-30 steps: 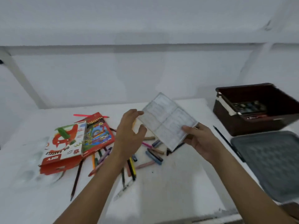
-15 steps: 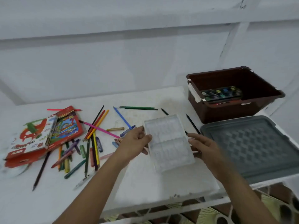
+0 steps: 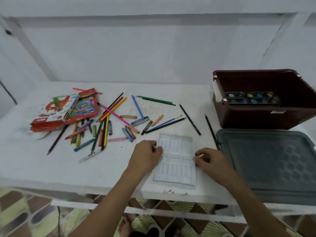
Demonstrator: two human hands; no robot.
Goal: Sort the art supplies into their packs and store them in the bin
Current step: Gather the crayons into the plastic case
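Note:
A clear plastic pastel tray (image 3: 175, 159) lies flat on the white table (image 3: 42, 168) near its front edge. My left hand (image 3: 145, 155) pinches the tray's left edge and my right hand (image 3: 209, 159) pinches its right edge. Several colored pencils and oil pastels (image 3: 106, 127) lie scattered to the left and behind the tray. Two orange packs (image 3: 65, 108) lie at the far left, one overlapping the other. The brown bin (image 3: 266, 120) stands at the back right with a paint palette (image 3: 251, 98) inside.
A grey lid (image 3: 273, 165) lies flat in front of the bin, right of the tray. Two black pencils (image 3: 212, 130) lie between the tray and the bin. The table's front edge runs just below the tray. A white wall stands behind the table.
Both hands brought the clear tray down from mid-air and laid it flat on the table near the front edge. The view tilted downward.

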